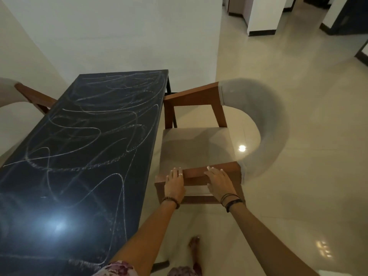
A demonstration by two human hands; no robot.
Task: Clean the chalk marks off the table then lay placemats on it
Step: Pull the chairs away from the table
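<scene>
A long black table (85,156) fills the left half of the view, its top covered in looping white chalk marks (95,128). Right beside its long edge stands a wooden chair (199,144) with a beige seat and a curved grey backrest. Both my hands grip the chair's near wooden armrest: my left hand (174,183), with a ring, curls over its left end, and my right hand (218,183) curls over it further right. No placemats or cloth are in view.
A second chair (23,94) pokes in at the table's far left side. White walls (119,32) stand behind the table. Glossy tiled floor (298,136) opens to the right toward doorways. My bare foot (194,244) is on the floor below the chair.
</scene>
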